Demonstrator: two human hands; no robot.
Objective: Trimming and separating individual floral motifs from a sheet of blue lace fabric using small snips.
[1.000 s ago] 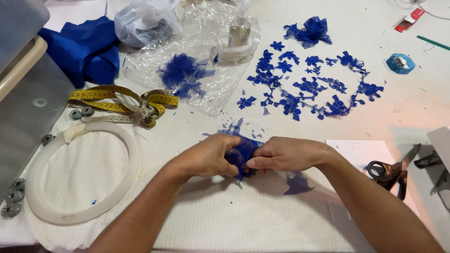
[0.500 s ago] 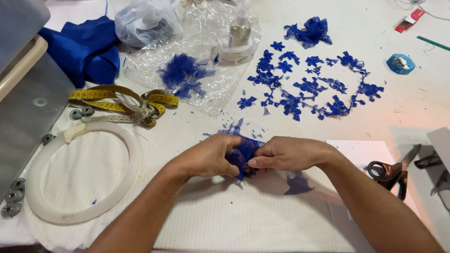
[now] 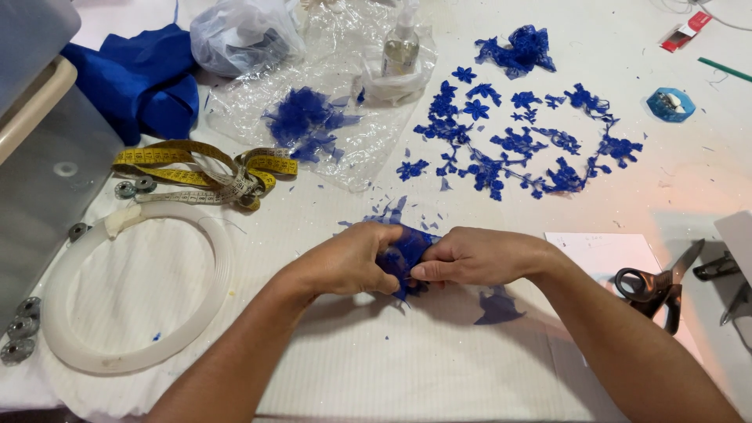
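Note:
Both my hands meet at the middle of the white table, pinching a small piece of blue lace [image 3: 401,252] between them. My left hand [image 3: 348,261] grips its left side with fingers curled. My right hand [image 3: 470,256] holds its right side between thumb and fingers. Small blue scraps [image 3: 388,211] lie just beyond the hands, and another blue scrap [image 3: 497,307] lies under my right wrist. Many cut blue lace flowers [image 3: 509,145] are spread out farther back.
A white embroidery hoop [image 3: 129,286] and a yellow tape measure [image 3: 204,168] lie at left. Black scissors [image 3: 654,286] rest on paper at right. Behind are clear plastic with blue lace [image 3: 309,121], a small bottle [image 3: 401,47], blue cloth [image 3: 137,78] and a blue pincushion [image 3: 670,103].

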